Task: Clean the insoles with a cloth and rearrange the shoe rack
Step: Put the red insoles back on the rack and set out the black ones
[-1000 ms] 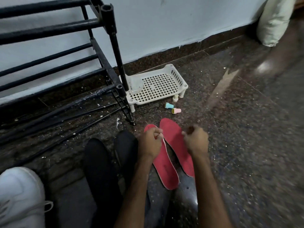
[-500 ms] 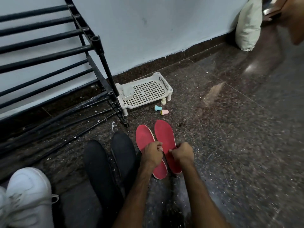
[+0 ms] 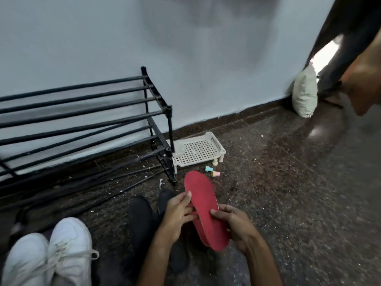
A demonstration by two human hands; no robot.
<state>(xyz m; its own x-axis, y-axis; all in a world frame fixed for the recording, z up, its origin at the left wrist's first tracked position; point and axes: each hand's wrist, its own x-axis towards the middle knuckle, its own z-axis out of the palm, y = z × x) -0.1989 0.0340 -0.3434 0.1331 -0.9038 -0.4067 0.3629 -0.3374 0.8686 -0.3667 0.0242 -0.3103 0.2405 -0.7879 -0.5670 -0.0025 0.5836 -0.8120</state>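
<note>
The dark speckled floor (image 3: 288, 203) is strewn with pale grit along the wall. At its near-left edge sit white sneakers (image 3: 61, 250), with the bare black shoe rack (image 3: 82, 112) behind them. Black insoles (image 3: 142, 219) lie beside the left hand (image 3: 177, 215), which pinches one edge of the red insoles (image 3: 204, 203), raised off the floor and apparently stacked. The right hand (image 3: 237, 226) grasps the other edge. The under one could slide out and land in the grit. I see no cloth. Loose caps (image 3: 212, 171) by the white tray (image 3: 198, 151) might get kicked.
</note>
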